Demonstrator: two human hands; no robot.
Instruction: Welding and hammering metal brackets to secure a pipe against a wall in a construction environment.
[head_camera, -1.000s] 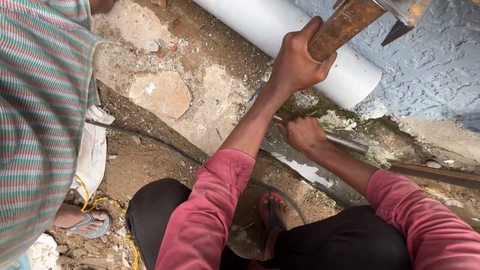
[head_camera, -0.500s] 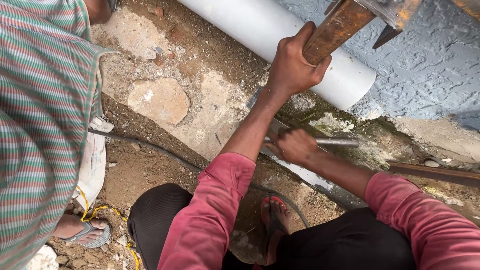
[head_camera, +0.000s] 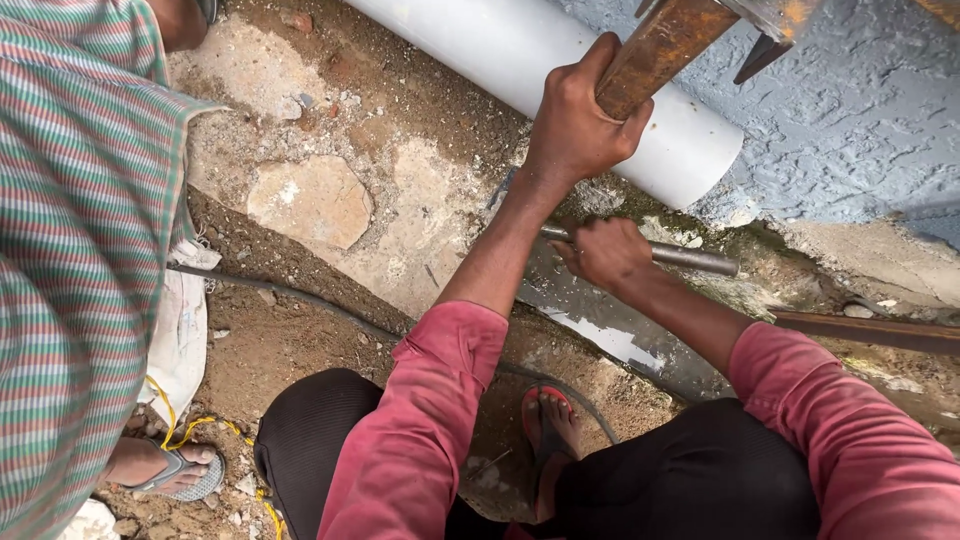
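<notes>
Left hand (head_camera: 580, 125): clenched around a rusty hammer handle (head_camera: 660, 45), raised above the white pipe (head_camera: 560, 75).
Right hand (head_camera: 605, 252): closed on a grey steel rod (head_camera: 690, 260), apparently a chisel, held level at the wall base (head_camera: 800, 250) to be struck.
Bystander: striped shirt (head_camera: 70, 250), sandalled foot (head_camera: 170, 468) on the ground.

Outdoor dig: dirt trench (head_camera: 300, 350), pipe (head_camera: 560, 70)
</notes>
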